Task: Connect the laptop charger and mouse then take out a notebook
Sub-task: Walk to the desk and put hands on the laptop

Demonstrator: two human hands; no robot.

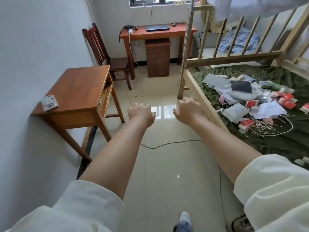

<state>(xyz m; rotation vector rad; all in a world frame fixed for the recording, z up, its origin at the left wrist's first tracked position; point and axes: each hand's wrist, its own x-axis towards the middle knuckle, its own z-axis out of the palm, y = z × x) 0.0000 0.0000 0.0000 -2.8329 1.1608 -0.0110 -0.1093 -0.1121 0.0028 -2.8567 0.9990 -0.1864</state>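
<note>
A closed dark laptop (158,28) lies on the red-brown desk (177,33) under the window at the far end of the room. To its right sits a small mouse (174,24). At the desk's left end lie a dark charger brick with cables (128,27) and a white plug (130,32) with a white cord hanging down. My left hand (141,111) and my right hand (188,108) are stretched out in front of me over the floor, far from the desk, fingers loosely curled, holding nothing. No notebook is clearly visible.
A small wooden table (78,91) with a patterned pouch (49,102) stands at the left wall, a wooden chair (107,56) behind it. A cabinet (157,58) sits under the desk. A wooden bunk bed (200,97) with scattered packets and papers is on the right. A cable (167,144) crosses the tiled floor.
</note>
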